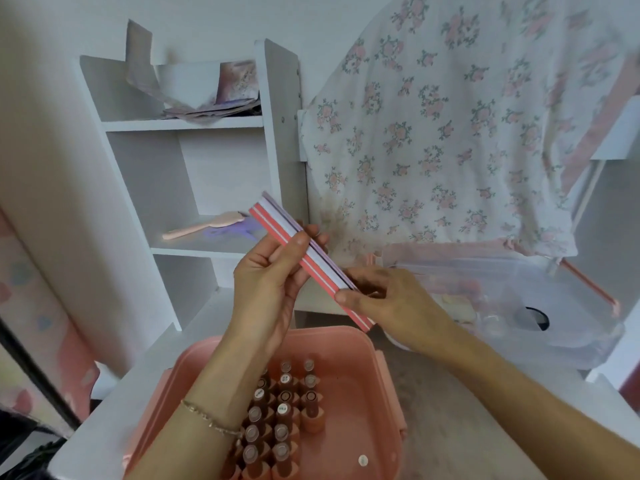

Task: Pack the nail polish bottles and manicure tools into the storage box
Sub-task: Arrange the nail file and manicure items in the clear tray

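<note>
Head view: long flat nail files between left hand and right hand.

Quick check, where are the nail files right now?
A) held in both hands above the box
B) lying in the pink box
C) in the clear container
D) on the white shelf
A: the left hand and right hand both grip the stacked nail files in the air above the pink storage box, where bottles already stand.
</note>
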